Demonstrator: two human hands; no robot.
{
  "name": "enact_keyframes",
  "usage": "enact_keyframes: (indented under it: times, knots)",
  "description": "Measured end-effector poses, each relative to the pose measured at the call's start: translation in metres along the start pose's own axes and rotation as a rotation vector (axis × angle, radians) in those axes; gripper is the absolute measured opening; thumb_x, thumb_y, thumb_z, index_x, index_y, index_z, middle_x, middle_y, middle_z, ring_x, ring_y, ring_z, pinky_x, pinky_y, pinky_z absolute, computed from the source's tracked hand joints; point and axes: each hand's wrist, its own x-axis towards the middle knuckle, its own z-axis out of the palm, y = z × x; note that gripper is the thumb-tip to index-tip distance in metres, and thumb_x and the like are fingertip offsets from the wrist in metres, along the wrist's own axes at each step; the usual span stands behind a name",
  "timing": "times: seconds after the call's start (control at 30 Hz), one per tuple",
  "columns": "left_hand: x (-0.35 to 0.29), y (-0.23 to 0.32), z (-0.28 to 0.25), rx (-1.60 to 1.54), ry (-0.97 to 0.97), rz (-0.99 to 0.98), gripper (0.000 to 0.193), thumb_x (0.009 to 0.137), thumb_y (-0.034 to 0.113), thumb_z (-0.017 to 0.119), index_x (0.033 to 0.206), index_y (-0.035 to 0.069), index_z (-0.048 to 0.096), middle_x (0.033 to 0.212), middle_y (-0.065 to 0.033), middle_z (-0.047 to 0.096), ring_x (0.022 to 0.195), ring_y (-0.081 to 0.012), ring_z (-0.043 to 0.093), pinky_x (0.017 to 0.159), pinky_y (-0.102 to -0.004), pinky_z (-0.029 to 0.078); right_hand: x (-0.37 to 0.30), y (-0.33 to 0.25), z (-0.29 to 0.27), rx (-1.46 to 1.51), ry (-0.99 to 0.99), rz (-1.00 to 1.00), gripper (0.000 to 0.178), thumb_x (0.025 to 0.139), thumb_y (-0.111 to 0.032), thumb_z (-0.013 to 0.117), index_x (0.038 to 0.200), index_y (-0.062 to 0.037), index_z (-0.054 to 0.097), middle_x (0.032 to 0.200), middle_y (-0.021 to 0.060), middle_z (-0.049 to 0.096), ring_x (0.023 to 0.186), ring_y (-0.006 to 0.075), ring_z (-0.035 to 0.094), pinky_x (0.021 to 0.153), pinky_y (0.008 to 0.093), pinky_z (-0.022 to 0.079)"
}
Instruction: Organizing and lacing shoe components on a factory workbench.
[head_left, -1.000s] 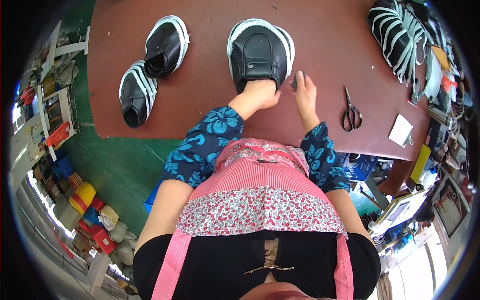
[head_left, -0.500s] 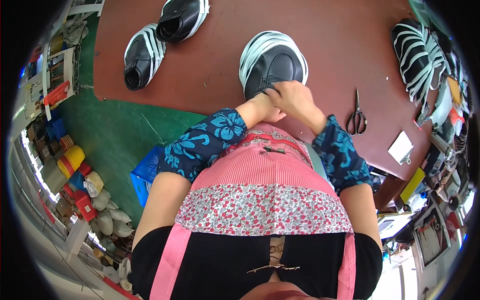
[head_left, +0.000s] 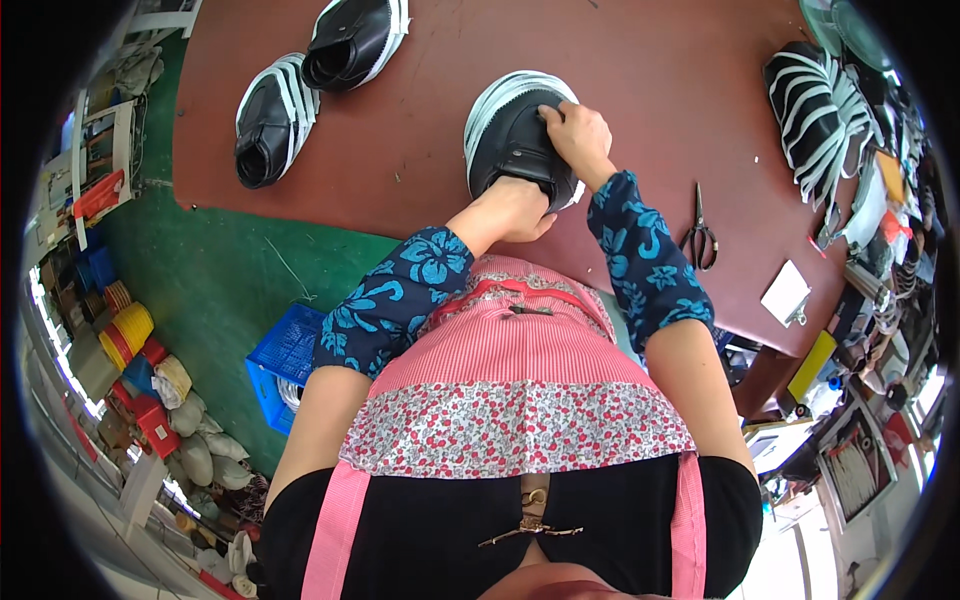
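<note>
A stack of black shoe uppers with layered white zigzag-cut edges lies in front of me on the reddish-brown table, toe pointing away. My left hand reaches into the opening of the top upper at its near end. Its fingers are hidden inside, while the thumb shows outside, so it holds the upper there. On the right side of the toe, my right hand is closed against the black upper, thumb resting on the toe and curled fingers by the white edge.
Two more stacks of black uppers, one upright and one tilted, stand at the far left. Scissors and a white card lie at right. Striped black-and-white pieces sit at far right. A blue crate is on the floor.
My hands, close together at the near end before, have separated. The right hand has moved forward onto the toe; the left has gone into the upper's opening.
</note>
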Motion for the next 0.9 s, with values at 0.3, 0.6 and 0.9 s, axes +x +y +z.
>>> enact_keyframes:
  times: [0.3,0.6,0.9]
  knots:
    - [-0.007,-0.002,0.006,-0.084,0.211,0.073,0.054,0.109,0.043,0.061,0.087,-0.001,0.083,0.085,-0.0236,0.078,0.085,-0.0428,0.076,0.084,-0.0534,0.06,-0.019,0.008,0.01,0.049,0.143,-0.026,0.05,0.103,-0.052,0.069,0.091,-0.0048,0.081,0.087,0.0257,0.077,0.086,0.0486,0.077,0.077,0.057,0.063]
    - [-0.022,0.028,-0.007,-0.043,0.082,-0.102,0.053,0.112,0.043,0.06,0.094,-0.004,0.078,0.087,-0.0294,0.076,0.084,-0.0509,0.074,0.075,-0.0588,0.059,-0.014,0.033,0.004,0.094,0.304,0.104,0.049,0.106,-0.046,0.066,0.09,-0.0021,0.079,0.089,0.0259,0.078,0.088,0.05,0.077,0.082,0.0577,0.062]
    - [-0.183,-0.04,-0.013,-0.005,0.55,-0.387,0.029,0.114,0.028,0.065,0.115,0.0,0.071,0.107,-0.0246,0.077,0.096,-0.0485,0.074,0.08,-0.0578,0.058,-0.111,0.133,0.016,0.881,0.137,0.387,0.044,0.115,-0.04,0.065,0.097,-0.0007,0.074,0.085,0.0077,0.075,0.073,0.0157,0.07,0.069,0.031,0.056]
